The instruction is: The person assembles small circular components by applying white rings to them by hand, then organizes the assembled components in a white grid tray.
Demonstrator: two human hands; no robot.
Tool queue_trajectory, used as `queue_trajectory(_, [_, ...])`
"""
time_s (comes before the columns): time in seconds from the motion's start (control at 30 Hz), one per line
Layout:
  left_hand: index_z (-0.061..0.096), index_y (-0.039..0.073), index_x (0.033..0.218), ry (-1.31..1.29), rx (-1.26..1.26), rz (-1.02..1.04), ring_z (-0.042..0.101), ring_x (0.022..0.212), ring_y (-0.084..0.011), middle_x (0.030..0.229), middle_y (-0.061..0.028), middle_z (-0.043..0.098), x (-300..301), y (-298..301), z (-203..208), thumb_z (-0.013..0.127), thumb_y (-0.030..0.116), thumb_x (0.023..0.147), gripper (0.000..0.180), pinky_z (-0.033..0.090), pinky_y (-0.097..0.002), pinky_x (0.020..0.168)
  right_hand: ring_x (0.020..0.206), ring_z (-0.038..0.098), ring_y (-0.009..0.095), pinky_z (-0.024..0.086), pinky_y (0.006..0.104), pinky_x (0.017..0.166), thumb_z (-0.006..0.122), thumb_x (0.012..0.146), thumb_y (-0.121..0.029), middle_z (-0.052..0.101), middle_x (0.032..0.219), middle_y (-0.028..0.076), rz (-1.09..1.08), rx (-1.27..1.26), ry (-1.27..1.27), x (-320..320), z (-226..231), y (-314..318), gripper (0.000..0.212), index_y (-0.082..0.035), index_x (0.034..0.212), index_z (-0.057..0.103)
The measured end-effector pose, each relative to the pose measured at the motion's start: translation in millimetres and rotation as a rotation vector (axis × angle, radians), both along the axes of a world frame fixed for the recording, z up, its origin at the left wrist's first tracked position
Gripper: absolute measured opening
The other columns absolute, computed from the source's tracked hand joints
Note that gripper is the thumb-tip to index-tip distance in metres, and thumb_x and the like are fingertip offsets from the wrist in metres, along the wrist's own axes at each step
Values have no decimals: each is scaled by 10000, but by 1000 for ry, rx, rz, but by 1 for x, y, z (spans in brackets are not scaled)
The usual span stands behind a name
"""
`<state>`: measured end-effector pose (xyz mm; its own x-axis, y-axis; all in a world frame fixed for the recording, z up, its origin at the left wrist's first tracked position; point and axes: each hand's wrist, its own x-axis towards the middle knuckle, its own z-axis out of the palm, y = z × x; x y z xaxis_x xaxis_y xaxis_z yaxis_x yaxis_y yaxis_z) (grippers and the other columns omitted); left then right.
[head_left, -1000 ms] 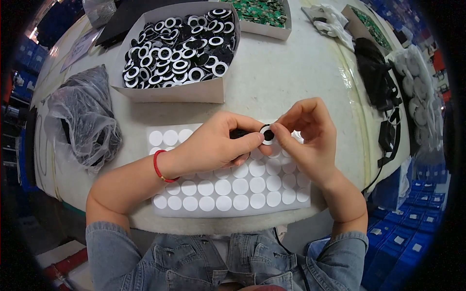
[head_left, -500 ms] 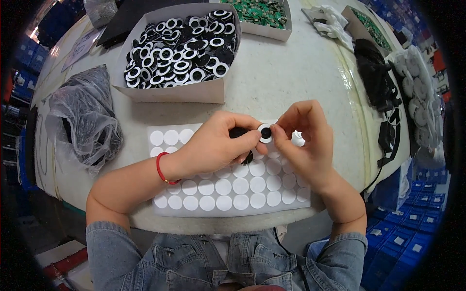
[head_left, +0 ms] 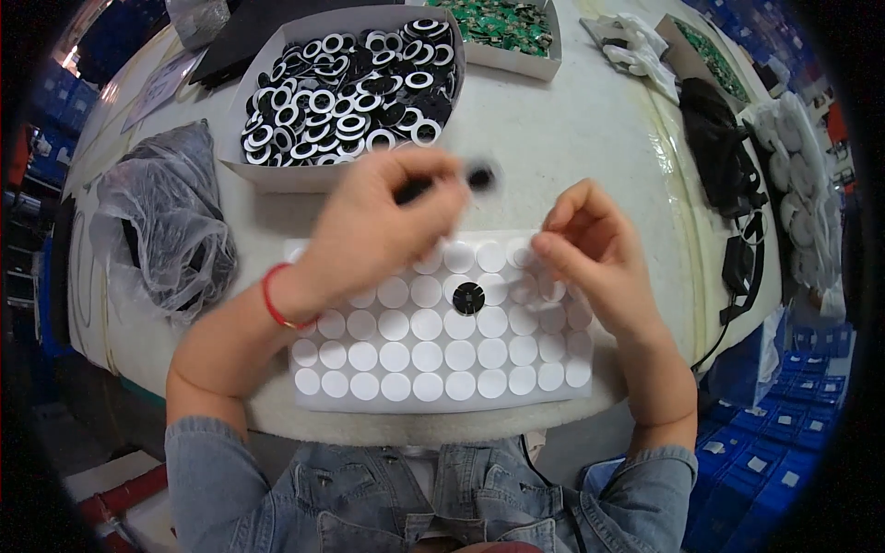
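Note:
My left hand [head_left: 383, 217], blurred by motion, is raised near the front of the carton of ringed discs. Its fingers are closed around black round pieces [head_left: 412, 191], partly hidden in the grip. Just past its fingertips is a smeared black disc with a pale rim [head_left: 480, 179]; whether the fingers touch it, I cannot tell. My right hand [head_left: 595, 263] hovers over the right side of the sheet of round white stickers [head_left: 442, 405], thumb and finger pinched together; what they hold, if anything, is unclear. A single black disc [head_left: 468, 299] lies on the sheet between my hands.
The carton [head_left: 304, 180] at the back is heaped with black discs with white rings. Behind it stands a box of green circuit boards [head_left: 507, 28]. A clear plastic bag [head_left: 171, 221] lies left; a black bag [head_left: 714, 138] and a tray of round parts [head_left: 797, 184] are right.
My left hand has moved up and away from my right, toward the carton, and the ringed disc moved with it. The black disc on the sheet is now uncovered. My right hand shifted slightly right.

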<state>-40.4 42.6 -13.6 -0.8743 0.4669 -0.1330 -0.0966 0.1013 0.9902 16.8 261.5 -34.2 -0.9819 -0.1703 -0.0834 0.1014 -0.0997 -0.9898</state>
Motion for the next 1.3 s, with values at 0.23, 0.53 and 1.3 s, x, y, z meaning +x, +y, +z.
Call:
queue_trajectory(0.23, [629, -29, 1119, 867, -498, 373, 487, 556, -49, 641, 1, 575, -50, -42, 11, 610, 129, 865, 300, 392, -216, 501, 662, 545, 127, 443, 255, 606, 664, 823, -70, 539, 771, 42, 167, 604, 371, 2, 2, 3, 146, -36, 902, 545])
queue_trajectory(0.53, [689, 39, 1049, 271, -235, -251, 475, 566, -68, 636, 26, 528, 1, -7, 9, 609, 186, 897, 226, 359, -230, 514, 722, 565, 267, 480, 351, 638, 694, 766, -91, 575, 850, 93, 270, 817, 908, 5, -20, -14, 193, -35, 944, 643])
queue_trajectory(1.3, [639, 15, 926, -422, 23, -258, 369, 421, -15, 529, 58, 453, 9, 4, -10, 581, 258, 932, 250, 236, -199, 378, 658, 574, 253, 454, 348, 589, 686, 747, -49, 561, 775, 105, 259, 722, 367, -1, 0, 11, 91, -15, 825, 654])
